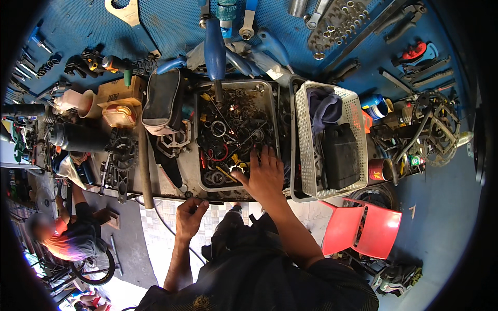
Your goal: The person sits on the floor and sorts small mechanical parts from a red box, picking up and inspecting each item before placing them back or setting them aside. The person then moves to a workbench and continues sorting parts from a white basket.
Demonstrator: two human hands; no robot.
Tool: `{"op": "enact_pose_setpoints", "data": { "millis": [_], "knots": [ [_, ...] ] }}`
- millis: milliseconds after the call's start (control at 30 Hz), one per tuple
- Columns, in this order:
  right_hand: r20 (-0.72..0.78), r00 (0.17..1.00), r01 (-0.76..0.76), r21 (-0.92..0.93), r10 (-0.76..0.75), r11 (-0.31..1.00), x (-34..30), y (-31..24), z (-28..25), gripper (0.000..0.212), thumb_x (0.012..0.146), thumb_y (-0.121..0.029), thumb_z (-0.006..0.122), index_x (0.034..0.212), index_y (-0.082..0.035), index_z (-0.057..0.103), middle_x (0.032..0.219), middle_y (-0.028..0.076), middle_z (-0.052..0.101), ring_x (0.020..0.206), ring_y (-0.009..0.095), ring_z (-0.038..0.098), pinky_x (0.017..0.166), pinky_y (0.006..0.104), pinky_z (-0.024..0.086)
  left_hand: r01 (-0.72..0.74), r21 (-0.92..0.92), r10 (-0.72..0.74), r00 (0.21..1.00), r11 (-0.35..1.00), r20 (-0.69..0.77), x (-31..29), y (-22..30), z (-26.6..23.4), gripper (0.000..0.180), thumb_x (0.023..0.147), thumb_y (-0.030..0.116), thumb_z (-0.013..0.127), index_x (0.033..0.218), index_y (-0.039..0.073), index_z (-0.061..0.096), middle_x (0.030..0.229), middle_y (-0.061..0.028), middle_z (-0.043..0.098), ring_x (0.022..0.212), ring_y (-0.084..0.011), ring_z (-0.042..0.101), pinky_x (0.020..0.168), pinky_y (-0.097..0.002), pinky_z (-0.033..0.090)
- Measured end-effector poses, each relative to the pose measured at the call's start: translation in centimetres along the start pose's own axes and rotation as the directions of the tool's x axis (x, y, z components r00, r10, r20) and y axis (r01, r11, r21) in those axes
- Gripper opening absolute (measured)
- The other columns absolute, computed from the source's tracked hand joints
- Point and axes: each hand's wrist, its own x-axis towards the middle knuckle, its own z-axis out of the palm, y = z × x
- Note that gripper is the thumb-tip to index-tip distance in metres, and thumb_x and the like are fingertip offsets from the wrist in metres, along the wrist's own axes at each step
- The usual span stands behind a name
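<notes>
My right hand (263, 175) reaches over the near right part of a metal tray (276, 111), its fingers spread among the loose parts. Small bike parts (236, 111) fill the tray in a jumble: rings, bolts, springs and cable bits. A bright toothed ring (237, 170) lies by my right thumb, and a red ring (222, 153) is left of my fingers. At the bench's front edge my left hand (190, 217) is closed in a pinch. Something small and dark shows by its fingertips, too small to name. Beside that hand lies a small round piece (188, 194).
A white perforated basket (306, 171) with a black jug (340, 155) and dark cloth stands right of the tray. Left are a black bag (162, 98) and a wooden handle (144, 166). Red chairs (363, 228) stand below right. A person (70, 233) works at far left.
</notes>
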Motion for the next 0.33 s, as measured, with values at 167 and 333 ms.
{"op": "enact_pose_setpoints", "data": {
  "millis": [167, 333],
  "knots": [
    [-0.046, 0.999, 0.016, 0.052, -0.013, 0.999, 3.0, -0.2, 2.4, 0.093, 0.091, -0.078, 0.054, 0.13, 0.006, 0.064, 0.135, 0.027, 0.064, 0.136, 0.039, 0.055, 0.113, 0.055, 0.037, -0.091, -0.027, 0.091, 0.996, 0.996, -0.004, -0.1, 0.4, 0.5, 0.02, 0.097, 0.017, 0.078, 0.087, 0.001, 0.071, 0.066, 0.0084, 0.054, 0.062, -0.0012, 0.039, 0.054, -0.0236, 0.03],
    [0.028, 0.999, -0.038, 0.088, 0.036, 0.995, 7.1, 0.2, 3.7, 0.101, 0.087, -0.085, 0.053, 0.136, 0.004, 0.057, 0.146, 0.025, 0.058, 0.147, 0.036, 0.045, 0.117, 0.0563, 0.034, -0.035, 0.018, 0.036, 0.999, 0.999, -0.021, -0.6, 0.0, -0.4, 0.019, 0.097, 0.017, 0.078, 0.088, 0.002, 0.072, 0.067, 0.0081, 0.055, 0.062, -0.0016, 0.041, 0.055, -0.023, 0.032]
  ]
}}
